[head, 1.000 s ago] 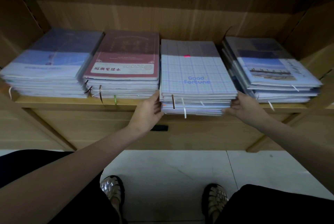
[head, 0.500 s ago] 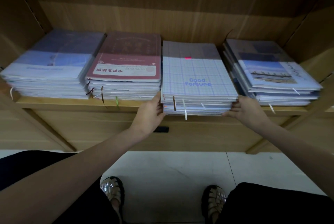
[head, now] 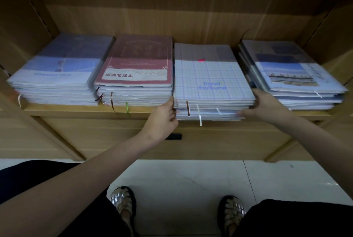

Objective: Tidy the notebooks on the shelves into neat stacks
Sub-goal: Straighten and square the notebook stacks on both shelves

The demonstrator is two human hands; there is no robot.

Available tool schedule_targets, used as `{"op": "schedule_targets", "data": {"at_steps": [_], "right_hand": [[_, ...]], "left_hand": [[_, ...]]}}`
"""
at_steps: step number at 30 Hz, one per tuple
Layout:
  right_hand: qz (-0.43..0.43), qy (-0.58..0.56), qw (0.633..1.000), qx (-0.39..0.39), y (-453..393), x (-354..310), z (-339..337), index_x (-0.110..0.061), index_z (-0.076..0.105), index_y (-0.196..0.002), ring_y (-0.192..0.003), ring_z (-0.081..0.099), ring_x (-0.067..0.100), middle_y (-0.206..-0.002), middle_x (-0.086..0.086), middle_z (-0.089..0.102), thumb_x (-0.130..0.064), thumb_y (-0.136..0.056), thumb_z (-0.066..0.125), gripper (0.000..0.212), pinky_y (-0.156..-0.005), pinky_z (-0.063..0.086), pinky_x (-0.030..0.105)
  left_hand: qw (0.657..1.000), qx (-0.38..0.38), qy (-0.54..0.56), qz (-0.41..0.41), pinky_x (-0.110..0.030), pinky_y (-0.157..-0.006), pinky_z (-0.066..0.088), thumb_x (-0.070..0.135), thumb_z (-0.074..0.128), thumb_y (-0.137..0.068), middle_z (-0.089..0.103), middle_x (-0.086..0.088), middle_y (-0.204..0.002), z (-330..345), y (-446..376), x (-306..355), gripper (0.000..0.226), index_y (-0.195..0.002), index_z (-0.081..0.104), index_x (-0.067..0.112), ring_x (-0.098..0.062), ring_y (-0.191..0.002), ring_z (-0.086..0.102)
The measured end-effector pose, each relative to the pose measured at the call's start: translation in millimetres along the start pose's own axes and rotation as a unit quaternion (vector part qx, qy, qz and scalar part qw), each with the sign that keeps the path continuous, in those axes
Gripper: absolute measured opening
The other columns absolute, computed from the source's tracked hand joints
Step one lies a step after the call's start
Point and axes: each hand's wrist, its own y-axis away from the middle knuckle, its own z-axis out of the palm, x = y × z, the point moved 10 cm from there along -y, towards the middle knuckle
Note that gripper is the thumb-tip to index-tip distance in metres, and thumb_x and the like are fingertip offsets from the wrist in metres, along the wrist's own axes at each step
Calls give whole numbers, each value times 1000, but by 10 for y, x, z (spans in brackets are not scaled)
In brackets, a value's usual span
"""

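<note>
A person's left hand [head: 164, 120] and right hand [head: 267, 106] press against the sides of a grid-covered notebook stack [head: 210, 82], third of four along the front edge of a wooden shelf [head: 76, 107].

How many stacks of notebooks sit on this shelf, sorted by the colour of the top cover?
Pale blue scenery-cover stacks: 2 (far-left stack, far-right stack)
Dark red cover stack: 1
Blue-checked "Good Fortune" stack: 1
Total: 4 stacks
</note>
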Motion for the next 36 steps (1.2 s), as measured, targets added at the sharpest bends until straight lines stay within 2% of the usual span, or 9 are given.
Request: {"op": "schedule_targets", "data": {"at_steps": [3,11,14,16,18,27,30,34,36], "right_hand": [[25,-38,999,-4,-53,17,48,-10,52,-116,-102,58,24,-110,4,62,-22,-70,81,56,-93,48,44],[28,-30,999,5,6,24,77,-7,47,-119,-101,57,23,-109,6,59,-20,-81,72,48,-90,48,39],[13,-60,998,-10,42,-19,31,-9,48,-124,-107,58,22,-116,3,60,-16,-79,73,52,-95,47,40],[10,-83,996,13,36,-41,-83,-6,41,-134,-111,57,24,-123,7,59,-12,-75,76,69,-98,46,43],[15,-101,995,22,33,-53,-143,-5,37,-140,-111,58,25,-127,12,58,-8,-72,77,79,-98,46,42],[-10,-104,993,47,81,-154,-207,-6,45,-136,-102,61,19,-120,12,63,-7,-73,76,70,-87,46,26],[-23,-97,994,53,95,-192,-207,-7,47,-134,-97,60,15,-117,10,64,-7,-74,76,66,-75,46,13],[-21,-105,992,65,110,-213,-208,-7,48,-134,-90,59,13,-116,12,65,-8,-76,75,64,-77,43,17],[-23,-106,992,68,118,-225,-206,-7,48,-134,-89,59,12,-115,11,66,-7,-77,74,62,-71,43,10]], "left_hand": [[1000,-8,15,-22,-25,-104,38,-18,50,-81,57,-6,-125,33,-11,-36,66,-141,33,3,-18,-122,52],[997,-29,37,-57,-25,-109,30,-14,53,-83,39,-7,-145,61,-83,-61,74,-147,21,6,-20,-134,37],[999,9,-8,-32,-26,-102,41,-5,56,-85,60,-6,-121,-92,-100,39,51,-134,46,7,-17,-115,56],[998,63,-21,5,-11,-85,44,-1,57,-86,64,7,-92,-240,-92,207,35,-115,56,18,-6,-87,60],[995,89,-4,34,1,-75,38,-2,60,-84,57,21,-85,-310,-76,358,46,-122,52,24,6,-78,54],[994,103,-24,32,1,-82,36,0,65,-82,61,-1,-122,-357,-60,438,59,-136,45,14,-4,-107,56],[992,116,-30,31,-1,-85,35,1,65,-83,62,-4,-123,-382,-64,408,56,-134,47,14,-10,-111,58],[988,146,-43,28,-6,-87,36,3,65,-83,63,-4,-120,-420,-55,390,53,-133,49,12,-11,-109,60],[986,160,-42,20,-4,-85,35,4,65,-84,64,-5,-119,-438,-61,368,51,-132,49,11,-10,-107,61]]}}
